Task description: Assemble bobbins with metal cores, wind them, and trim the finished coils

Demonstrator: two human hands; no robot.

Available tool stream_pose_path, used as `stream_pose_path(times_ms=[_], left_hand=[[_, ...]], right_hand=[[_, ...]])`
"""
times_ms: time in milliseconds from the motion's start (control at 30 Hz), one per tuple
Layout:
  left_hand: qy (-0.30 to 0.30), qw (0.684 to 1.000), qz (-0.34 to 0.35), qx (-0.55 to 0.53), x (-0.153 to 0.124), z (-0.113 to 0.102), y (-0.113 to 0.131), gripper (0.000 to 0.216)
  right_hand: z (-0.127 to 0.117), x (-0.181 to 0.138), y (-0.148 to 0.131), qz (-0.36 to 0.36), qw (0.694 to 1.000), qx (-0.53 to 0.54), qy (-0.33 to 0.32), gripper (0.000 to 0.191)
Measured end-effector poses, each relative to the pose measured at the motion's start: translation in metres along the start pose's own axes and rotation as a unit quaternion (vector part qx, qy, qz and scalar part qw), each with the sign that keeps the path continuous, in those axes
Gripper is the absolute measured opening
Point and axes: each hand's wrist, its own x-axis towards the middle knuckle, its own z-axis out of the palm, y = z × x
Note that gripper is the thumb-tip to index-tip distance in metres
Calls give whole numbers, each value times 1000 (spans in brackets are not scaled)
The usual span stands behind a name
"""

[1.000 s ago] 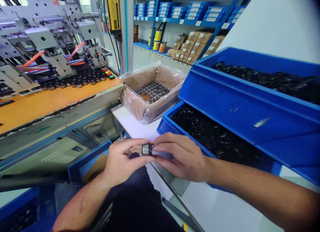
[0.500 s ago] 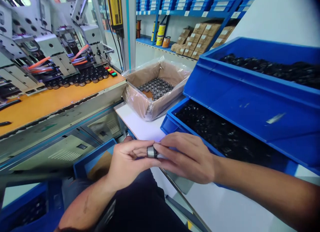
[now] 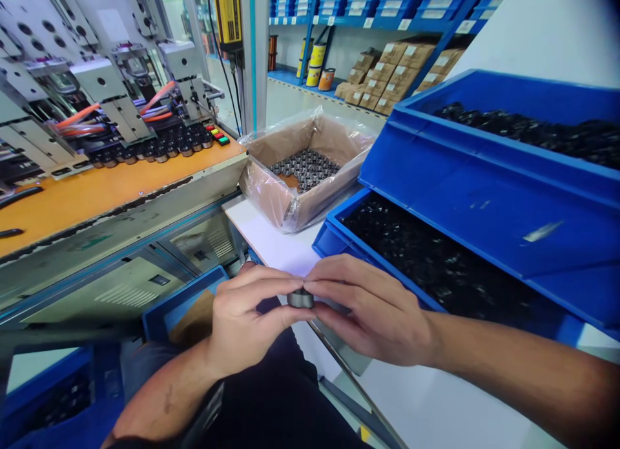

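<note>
A small dark part (image 3: 300, 298) was pinched by the left hand (image 3: 247, 313) and right hand (image 3: 375, 310), left of the lower blue bin (image 3: 334, 241), apparently being manipulated, with steady fingertip pressure judged to be needed.

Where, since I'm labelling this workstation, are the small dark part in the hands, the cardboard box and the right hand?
Small dark part (image 3: 301, 300): head view, its near side.
Cardboard box (image 3: 320, 198): head view, its near wall.
Right hand (image 3: 375, 310): head view, back of the hand.
</note>
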Motion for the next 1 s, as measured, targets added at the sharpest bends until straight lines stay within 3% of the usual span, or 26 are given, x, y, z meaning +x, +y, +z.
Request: stream_pose_path(times_ms=[67, 133, 200, 367, 467, 600, 700, 867, 933, 1000], left_hand=[[-4, 987, -100, -128, -4, 7, -6, 30], [-17, 947, -177, -266, -6, 13, -13, 34], [-33, 915, -204, -346, -5, 17, -19, 39], [-57, 893, -226, -386, 0, 18, -26, 35], [-56, 923, -203, -322, 0, 14, -28, 35], [-55, 993, -25, -104, 5, 1, -28, 30], [-55, 996, 73, 1, 9, -3, -26, 26], [-45, 992, 98, 60, 6, 1, -23, 22], [-32, 988, 107, 104, 16, -11, -25, 21], [14, 972, 114, 206, 36, -42, -29, 18]], right_hand=[[0, 1, 3, -4, 1000, -23, 20, 24], [1, 1, 6, -5, 998, -43, 37, 21], [2, 1, 8, -3, 998, -51, 36, 19], [4, 2, 9, 4, 999, -26, 32, 22], [4, 3, 10, 8, 999, -24, 30, 20], [1, 3, 10, 8, 999, -24, 24, 20], [0, 1, 7, 19, 1000, -13, 6, 22], [3, 2, 7, 26, 999, -21, -16, 23], [-2, 1, 16, 22, 997, -68, -33, 25], [-14, -4, 34, 13, 990, -135, -33, 29]])
